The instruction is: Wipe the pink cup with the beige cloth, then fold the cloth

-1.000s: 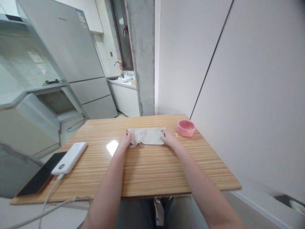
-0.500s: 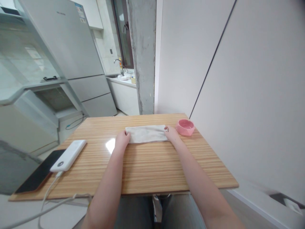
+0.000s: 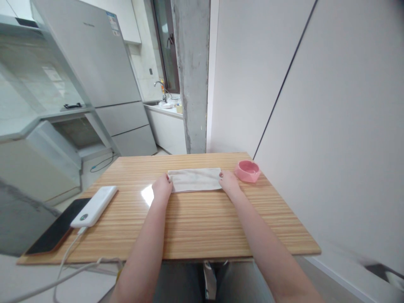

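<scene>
Nearest us, at 8 o'clock on the table (image 3: 195,227): a cable (image 3: 67,256), a black phone (image 3: 53,231) and a white power bank (image 3: 94,206). Ahead at 12 o'clock lies our folded cloth (image 3: 195,179), flat on the wood. Our left hand (image 3: 162,190) pinches its left end, at the cloth's 9 o'clock. Our right hand (image 3: 227,181) pinches its right end, at 3 o'clock. Farther, at 1 o'clock: a pink ashtray (image 3: 247,171), near the right hand, apart from it.

The white cable (image 3: 63,269) runs off the bottom edge; the fridge (image 3: 91,54) top is cropped.
</scene>
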A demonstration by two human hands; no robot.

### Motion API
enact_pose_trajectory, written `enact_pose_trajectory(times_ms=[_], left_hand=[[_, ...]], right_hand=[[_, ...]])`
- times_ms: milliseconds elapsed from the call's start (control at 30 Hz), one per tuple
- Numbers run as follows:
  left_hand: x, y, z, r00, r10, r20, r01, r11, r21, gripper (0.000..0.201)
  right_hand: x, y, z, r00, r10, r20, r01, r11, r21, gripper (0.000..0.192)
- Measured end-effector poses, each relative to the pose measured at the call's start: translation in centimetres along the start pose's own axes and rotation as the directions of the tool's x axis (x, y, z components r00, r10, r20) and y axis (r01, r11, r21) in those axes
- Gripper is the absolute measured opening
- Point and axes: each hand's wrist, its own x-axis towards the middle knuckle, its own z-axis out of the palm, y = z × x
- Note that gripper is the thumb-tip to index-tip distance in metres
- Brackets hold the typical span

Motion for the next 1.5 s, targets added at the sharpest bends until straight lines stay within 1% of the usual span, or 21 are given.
enact_pose_trajectory(times_ms=[67, 133, 167, 233, 300, 333, 400, 467, 533, 600, 700, 800, 900, 1033, 1200, 1267, 1300, 1367, 1400, 1433, 1500], left_hand=[[-0.5, 1.0, -0.4, 0.987, 0.038, -0.156, -0.042, 0.999, -0.022, 0.04], [-1.0, 2.3, -0.3, 0.947, 0.187, -0.261, -0.221, 0.969, -0.109, 0.041], [-1.2, 3.0, 0.0, 0.923, 0.295, -0.246, -0.339, 0.926, -0.164, 0.039], [-1.4, 4.1, 0.9, 0.857, 0.503, -0.11, -0.513, 0.816, -0.266, 0.038], [-1.3, 4.4, 2.1, 0.814, 0.578, 0.055, -0.542, 0.791, -0.284, 0.039], [-1.1, 4.2, 2.6, 0.822, 0.559, 0.113, -0.52, 0.816, -0.253, 0.04], [-0.5, 3.3, 3.4, 0.878, 0.451, 0.159, -0.433, 0.891, -0.137, 0.042], [0.0, 2.2, 3.8, 0.945, 0.299, 0.132, -0.3, 0.954, -0.016, 0.047], [0.4, 1.4, 3.8, 0.984, 0.159, 0.082, -0.164, 0.985, 0.061, 0.053], [0.6, 1.0, 3.6, 0.994, 0.099, 0.052, -0.104, 0.99, 0.092, 0.055], [0.5, 1.0, 2.9, 0.994, 0.109, -0.013, -0.107, 0.99, 0.094, 0.05], [0.4, 0.9, 1.8, 0.995, 0.009, -0.102, -0.001, 0.997, 0.078, 0.046], [0.2, 0.7, 1.2, 0.996, -0.086, -0.014, 0.087, 0.992, 0.096, 0.047], [0.1, 0.7, 1.4, 0.994, -0.026, 0.107, 0.016, 0.996, 0.089, 0.045], [0.7, 0.3, 0.9, 0.995, 0.006, 0.097, 0.025, 0.95, -0.312, 0.02], [0.9, 0.1, 0.2, 0.995, -0.065, -0.075, 0.03, 0.918, -0.396, 0.021], [0.8, 0.1, -0.2, 0.97, -0.119, -0.21, 0.008, 0.886, -0.463, 0.022], [0.4, 0.7, -0.4, 0.861, -0.204, -0.465, -0.115, 0.814, -0.57, 0.025], [0.1, 1.2, -0.3, 0.821, -0.19, -0.539, -0.195, 0.793, -0.577, 0.025], [-0.4, 1.9, 0.0, 0.819, -0.107, -0.564, -0.273, 0.791, -0.547, 0.024], [-1.5, 3.7, 1.0, 0.855, 0.235, -0.463, -0.451, 0.777, -0.439, 0.021]], right_hand=[[-0.3, -0.8, 0.0, 0.99, -0.054, -0.128, 0.053, 0.998, -0.016, 0.035], [-0.4, -1.7, 0.3, 0.96, -0.157, -0.233, 0.156, 0.988, -0.021, 0.037], [-0.4, -2.1, 0.6, 0.947, -0.213, -0.241, 0.215, 0.976, -0.019, 0.037], [-0.3, -2.6, 1.4, 0.936, -0.307, -0.173, 0.308, 0.951, -0.021, 0.039], [-0.2, -2.7, 2.4, 0.945, -0.325, -0.047, 0.323, 0.945, -0.042, 0.046], [-0.2, -2.6, 2.9, 0.952, -0.305, 0.013, 0.305, 0.95, -0.06, 0.05], [-0.2, -2.3, 3.5, 0.966, -0.243, 0.092, 0.252, 0.962, -0.104, 0.056], [-0.3, -2.1, 3.8, 0.976, -0.186, 0.116, 0.202, 0.97, -0.138, 0.06], [-0.4, -2.1, 3.7, 0.982, -0.152, 0.113, 0.168, 0.974, -0.155, 0.062], [-0.6, -2.2, 3.6, 0.988, -0.12, 0.096, 0.135, 0.977, -0.163, 0.064], [-0.7, -2.1, 3.5, 0.997, -0.069, 0.041, 0.075, 0.983, -0.168, 0.065], [-0.6, -1.7, 3.3, 1.0, -0.021, -0.01, 0.019, 0.986, -0.167, 0.065], [-0.4, -1.4, 3.3, 1.0, -0.002, -0.011, 0.001, 0.985, -0.172, 0.065], [-0.2, -1.3, 3.3, 1.0, 0.01, -0.005, -0.011, 0.983, -0.183, 0.066], [-0.4, -1.3, 2.6, 0.998, -0.056, 0.016, 0.057, 0.989, -0.139, 0.051], [-0.7, -1.6, 2.2, 0.992, -0.114, 0.06, 0.119, 0.988, -0.095, 0.046], [-0.9, -1.9, 2.1, 0.984, -0.157, 0.09, 0.163, 0.985, -0.061, 0.045], [-1.4, -2.5, 1.9, 0.956, -0.256, 0.146, 0.254, 0.967, 0.033, 0.046], [-1.7, -2.9, 1.9, 0.941, -0.296, 0.164, 0.286, 0.955, 0.083, 0.048], [-1.8, -3.2, 1.9, 0.931, -0.323, 0.173, 0.303, 0.944, 0.13, 0.049], [-2.0, -3.6, 1.8, 0.926, -0.337, 0.169, 0.304, 0.933, 0.196, 0.047]])
